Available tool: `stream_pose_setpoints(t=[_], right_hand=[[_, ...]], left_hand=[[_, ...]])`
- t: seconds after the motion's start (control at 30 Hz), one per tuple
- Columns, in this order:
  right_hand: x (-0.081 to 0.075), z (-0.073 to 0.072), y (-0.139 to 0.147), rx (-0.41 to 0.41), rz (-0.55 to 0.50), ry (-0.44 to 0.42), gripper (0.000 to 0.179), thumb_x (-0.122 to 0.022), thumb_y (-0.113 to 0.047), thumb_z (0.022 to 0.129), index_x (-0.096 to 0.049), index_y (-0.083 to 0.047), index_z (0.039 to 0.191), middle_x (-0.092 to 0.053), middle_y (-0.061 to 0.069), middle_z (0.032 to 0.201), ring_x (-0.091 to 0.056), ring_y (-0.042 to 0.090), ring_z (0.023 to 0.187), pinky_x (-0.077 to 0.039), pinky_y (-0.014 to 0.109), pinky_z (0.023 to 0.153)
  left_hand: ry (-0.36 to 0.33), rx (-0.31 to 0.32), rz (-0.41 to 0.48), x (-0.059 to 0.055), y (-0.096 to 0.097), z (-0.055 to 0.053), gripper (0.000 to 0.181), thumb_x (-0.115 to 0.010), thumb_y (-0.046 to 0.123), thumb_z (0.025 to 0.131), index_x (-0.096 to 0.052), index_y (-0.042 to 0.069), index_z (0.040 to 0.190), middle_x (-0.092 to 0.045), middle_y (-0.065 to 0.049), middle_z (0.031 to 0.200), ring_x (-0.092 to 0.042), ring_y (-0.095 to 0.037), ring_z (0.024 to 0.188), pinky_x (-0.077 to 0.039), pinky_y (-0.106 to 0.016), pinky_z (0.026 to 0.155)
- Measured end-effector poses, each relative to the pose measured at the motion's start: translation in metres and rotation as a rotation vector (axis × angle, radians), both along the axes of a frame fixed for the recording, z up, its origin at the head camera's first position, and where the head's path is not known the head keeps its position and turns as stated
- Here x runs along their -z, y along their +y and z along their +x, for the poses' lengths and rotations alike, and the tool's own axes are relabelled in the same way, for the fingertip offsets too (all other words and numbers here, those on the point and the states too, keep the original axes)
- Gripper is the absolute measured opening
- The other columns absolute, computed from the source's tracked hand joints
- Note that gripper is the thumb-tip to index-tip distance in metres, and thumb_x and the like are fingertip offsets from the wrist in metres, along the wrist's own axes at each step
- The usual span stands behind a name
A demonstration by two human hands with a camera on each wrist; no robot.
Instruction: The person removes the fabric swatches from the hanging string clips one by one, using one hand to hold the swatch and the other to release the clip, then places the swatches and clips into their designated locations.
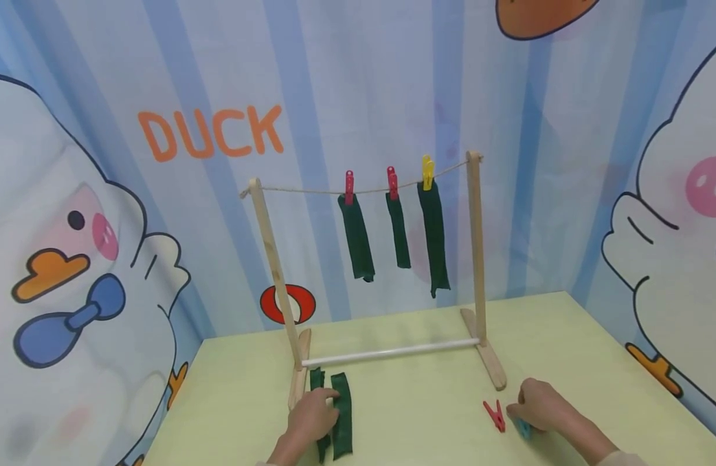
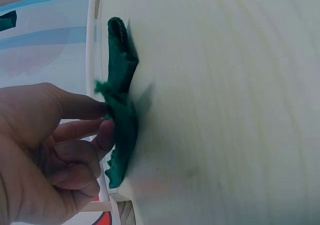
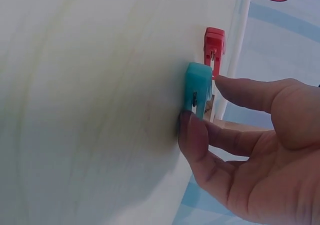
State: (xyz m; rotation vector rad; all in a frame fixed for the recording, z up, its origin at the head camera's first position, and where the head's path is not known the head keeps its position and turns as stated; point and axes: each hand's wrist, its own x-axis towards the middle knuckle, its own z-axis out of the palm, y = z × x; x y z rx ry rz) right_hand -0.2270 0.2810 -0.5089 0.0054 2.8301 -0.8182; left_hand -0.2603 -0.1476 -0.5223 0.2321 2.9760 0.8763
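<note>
My left hand (image 1: 313, 414) is over two dark green cloth strips lying at the left foot of a small wooden drying rack. Its thumb and fingertips pinch the edge of one green cloth strip (image 2: 125, 125), which is slightly lifted and crumpled. The other strip (image 1: 343, 427) lies beside it; in the left wrist view a looped end shows behind. At the right, my right hand (image 1: 538, 406) has its thumb and fingers about a teal clothespin (image 3: 197, 82) on the table. A red clothespin (image 1: 495, 416) lies just to the left of that hand.
The rack's wooden posts (image 1: 477, 259) carry a string line (image 1: 305, 191). Three green strips (image 1: 356, 239) hang there from two red clothespins (image 1: 349, 188) and a yellow clothespin (image 1: 428, 173). A white bar (image 1: 387, 354) joins the feet. Behind hangs a duck-print curtain (image 1: 364, 77).
</note>
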Motion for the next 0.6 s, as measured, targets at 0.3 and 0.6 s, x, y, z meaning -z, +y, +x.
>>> stream_pose_setpoints(t=[0.3, 0.6], right_hand=[[-0.006, 0.001, 0.003, 0.029, 0.039, 0.038, 0.031, -0.069, -0.023, 0.092, -0.059, -0.002, 0.071, -0.05, 0.0, 0.063, -0.046, 0.013, 0.058, -0.039, 0.027, 0.053], [-0.014, -0.004, 0.004, 0.004, 0.041, 0.215, 0.037, -0.07, -0.025, 0.093, -0.065, 0.012, 0.088, -0.063, 0.013, 0.081, -0.054, 0.019, 0.068, -0.05, 0.039, 0.06]], left_hand=[[0.061, 0.015, 0.012, -0.012, -0.003, 0.002, 0.024, -0.067, 0.011, 0.093, -0.073, 0.008, 0.115, -0.064, -0.002, 0.073, -0.045, -0.011, 0.047, -0.034, -0.029, 0.04], [0.098, 0.017, 0.068, -0.018, -0.002, -0.003, 0.025, -0.067, 0.013, 0.094, -0.072, 0.007, 0.117, -0.058, 0.006, 0.068, -0.048, -0.011, 0.047, -0.037, -0.029, 0.04]])
